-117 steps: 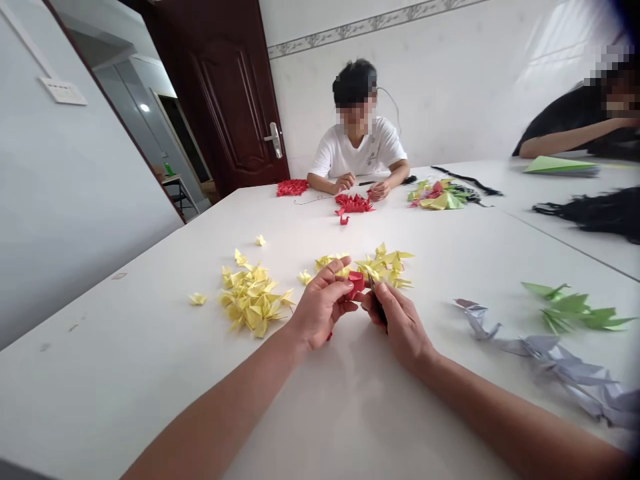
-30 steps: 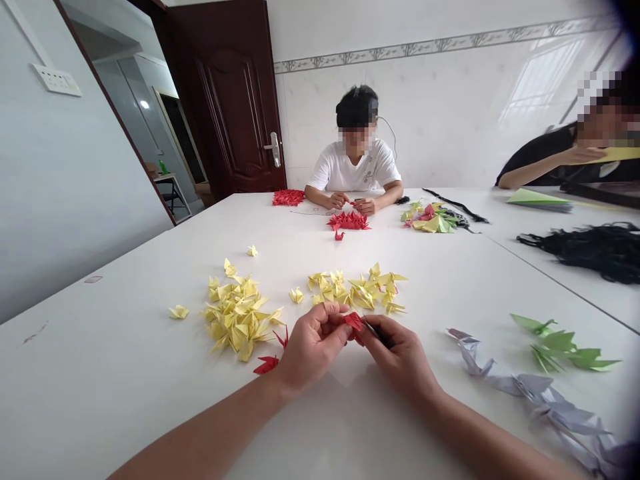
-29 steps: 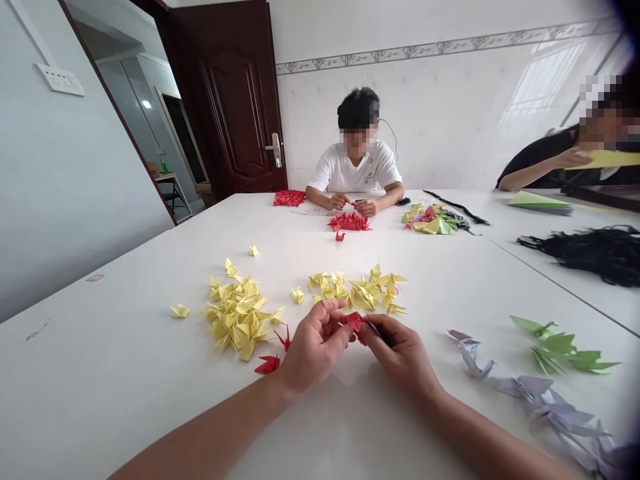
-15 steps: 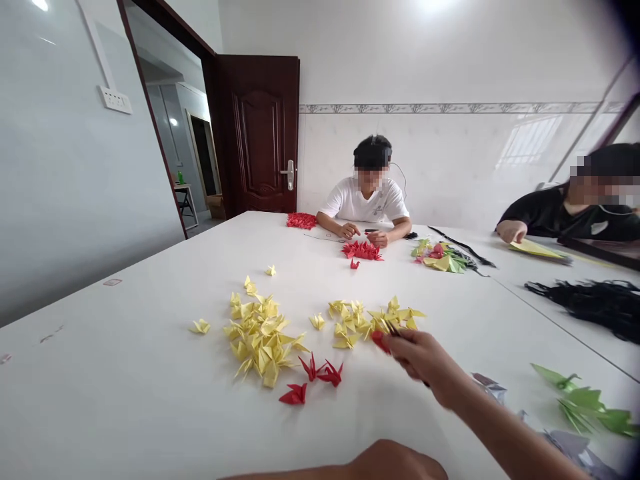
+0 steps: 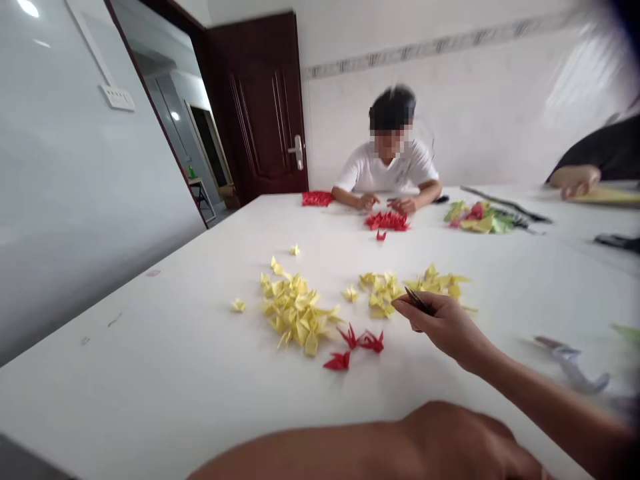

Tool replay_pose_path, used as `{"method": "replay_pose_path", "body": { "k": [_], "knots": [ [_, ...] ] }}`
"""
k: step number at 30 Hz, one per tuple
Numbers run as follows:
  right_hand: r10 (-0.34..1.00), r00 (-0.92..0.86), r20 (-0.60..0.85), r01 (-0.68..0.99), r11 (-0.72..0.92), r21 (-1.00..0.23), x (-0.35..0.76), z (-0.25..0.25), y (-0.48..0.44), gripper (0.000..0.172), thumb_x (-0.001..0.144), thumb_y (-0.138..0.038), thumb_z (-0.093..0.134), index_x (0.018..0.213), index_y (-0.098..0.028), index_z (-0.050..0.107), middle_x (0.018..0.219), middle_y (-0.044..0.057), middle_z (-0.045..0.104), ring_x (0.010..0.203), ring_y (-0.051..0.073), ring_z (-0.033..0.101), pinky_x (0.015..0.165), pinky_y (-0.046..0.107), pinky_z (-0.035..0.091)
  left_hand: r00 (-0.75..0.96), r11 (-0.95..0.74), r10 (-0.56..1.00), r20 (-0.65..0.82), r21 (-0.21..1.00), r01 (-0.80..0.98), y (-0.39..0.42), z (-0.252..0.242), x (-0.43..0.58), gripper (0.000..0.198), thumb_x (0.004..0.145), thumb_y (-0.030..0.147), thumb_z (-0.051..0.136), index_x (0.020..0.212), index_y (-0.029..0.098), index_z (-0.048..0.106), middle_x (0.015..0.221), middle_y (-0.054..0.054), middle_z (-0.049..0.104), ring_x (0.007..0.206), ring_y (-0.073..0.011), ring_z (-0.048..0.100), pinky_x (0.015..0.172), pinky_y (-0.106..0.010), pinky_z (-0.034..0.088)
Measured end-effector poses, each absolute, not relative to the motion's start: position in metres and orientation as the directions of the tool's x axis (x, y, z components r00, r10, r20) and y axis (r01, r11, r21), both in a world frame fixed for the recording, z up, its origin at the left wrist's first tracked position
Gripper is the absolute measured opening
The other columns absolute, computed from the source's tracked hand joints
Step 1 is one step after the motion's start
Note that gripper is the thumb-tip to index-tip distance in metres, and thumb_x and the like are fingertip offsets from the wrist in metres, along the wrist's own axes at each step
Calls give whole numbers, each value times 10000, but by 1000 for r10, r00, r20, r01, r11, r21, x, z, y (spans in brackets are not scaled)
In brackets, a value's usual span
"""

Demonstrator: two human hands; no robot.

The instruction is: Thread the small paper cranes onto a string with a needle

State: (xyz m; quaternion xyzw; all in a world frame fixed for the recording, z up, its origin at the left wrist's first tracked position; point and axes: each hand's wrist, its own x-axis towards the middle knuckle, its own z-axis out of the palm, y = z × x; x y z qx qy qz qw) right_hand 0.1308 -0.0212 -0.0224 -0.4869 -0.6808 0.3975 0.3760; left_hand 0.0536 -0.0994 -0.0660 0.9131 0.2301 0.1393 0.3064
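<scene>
The person's right hand [image 5: 447, 327] is closed in a pinch on slim dark tweezers [image 5: 417, 301], with the tips pointing left above the white table [image 5: 150, 333]. The left hand [image 5: 465, 440] lies along the lower frame edge, blurred and partly cut off; its grip cannot be determined. Three red origami cranes [image 5: 356, 347] rest on the table near the right hand, just beside a large pile of yellow origami cranes [image 5: 297, 313]. A smaller yellow crane group [image 5: 413, 287] lies just beyond the tweezers. Across the table, a seated co-worker's hands [image 5: 404, 205] are just behind a red crane cluster [image 5: 387, 221]
</scene>
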Motion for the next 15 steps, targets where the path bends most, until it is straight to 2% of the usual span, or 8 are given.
{"method": "replay_pose_path", "body": {
  "k": [3, 7, 9, 12, 13, 15],
  "knots": [
    [899, -405, 165, 415, 342, -843, 132, -37, -48, 354, 772, -462, 566, 935, -167, 672, 554, -19, 491, 510, 120, 439, 466, 239, 356, 881, -740, 455, 131, 606, 293, -105, -55, 56, 308, 800, 155, 555, 1093, 86, 623, 1022, -48, 690, 1028, -147, 606, 928, -158, 409],
    [848, -492, 199, 442, 440, -782, 131, -45, -50, 459, 776, -453, 568, 1127, -160, 613, 565, -22, 524, 510, 122, 459, 490, 240, 387, 898, -723, 420, 133, 647, 243, -105, -52, 58, 296, 787, 137, 574, 1062, 44, 629, 1041, -68, 695, 1018, -139, 615, 949, -138, 388],
    [844, -489, 222, 511, 483, -711, 127, -47, -45, 430, 760, -409, 591, 1116, -169, 619, 574, -14, 567, 521, 131, 499, 521, 250, 408, 876, -699, 454, 165, 676, 235, -106, -54, 57, 265, 773, 125, 579, 1021, 58, 643, 1015, -70, 703, 987, -151, 630, 919, -157, 422],
    [835, -502, 225, 588, 520, -619, 123, -51, -39, 246, 753, -319, 589, 952, -200, 673, 644, 12, 646, 564, 152, 553, 548, 266, 419, 830, -637, 513, 220, 745, 196, -108, -58, 56, 171, 750, 116, 589, 900, 122, 671, 962, -52, 712, 953, -171, 643, 890, -188, 456],
    [829, -513, 225, 575, 526, -627, 122, -52, -38, 195, 759, -298, 580, 899, -207, 680, 667, 15, 661, 574, 153, 560, 550, 266, 420, 818, -608, 528, 228, 775, 176, -108, -58, 55, 137, 744, 110, 589, 846, 144, 674, 929, -44, 713, 939, -175, 646, 879, -197, 464],
    [833, -495, 246, 483, 499, -719, 124, -52, -37, 165, 772, -296, 575, 867, -211, 680, 703, 15, 675, 590, 148, 566, 558, 261, 432, 791, -519, 570, 221, 843, 139, -110, -54, 54, 116, 740, 99, 578, 762, 169, 668, 857, -37, 706, 901, -178, 648, 844, -212, 477]
  ]
}}
